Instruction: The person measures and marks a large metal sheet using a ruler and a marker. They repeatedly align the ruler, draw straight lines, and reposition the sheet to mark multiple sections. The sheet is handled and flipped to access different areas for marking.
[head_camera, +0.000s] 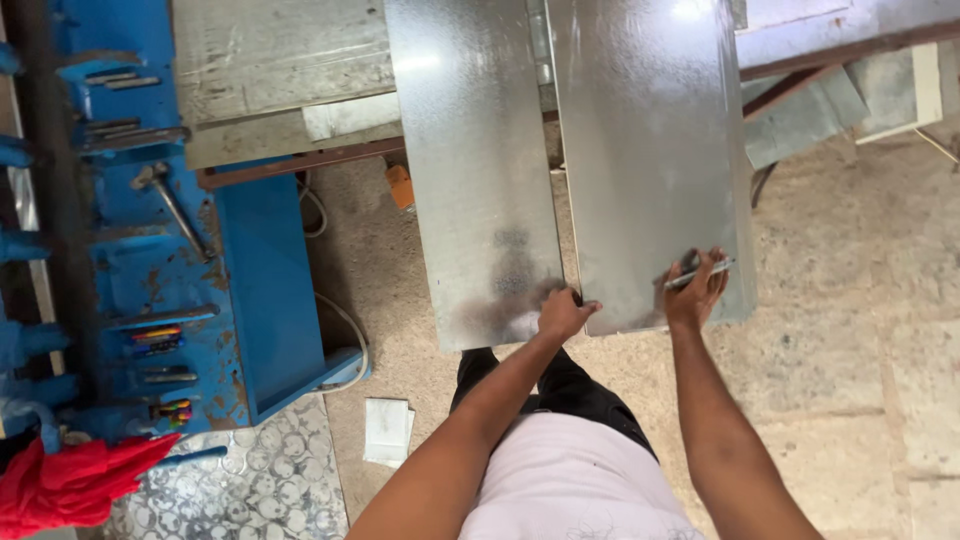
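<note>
Right-hand flat galvanised steel sheet (650, 150): overhanging the surface, near edge at 6 o'clock. A slim silver marking tool (700, 272) is pinched shut in the right hand (695, 295). The left hand (563, 312) is clamped on the corner beside the left-hand galvanised sheet (480, 170). Risks judged: skewed mark if the sheet slides; cuts from bare edges.

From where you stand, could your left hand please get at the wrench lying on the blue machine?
Probably not without stepping over: the left hand grips the near edge of the metal sheet, and the wrench lies far to its left on the blue machine. Nothing blocks the path.
</note>
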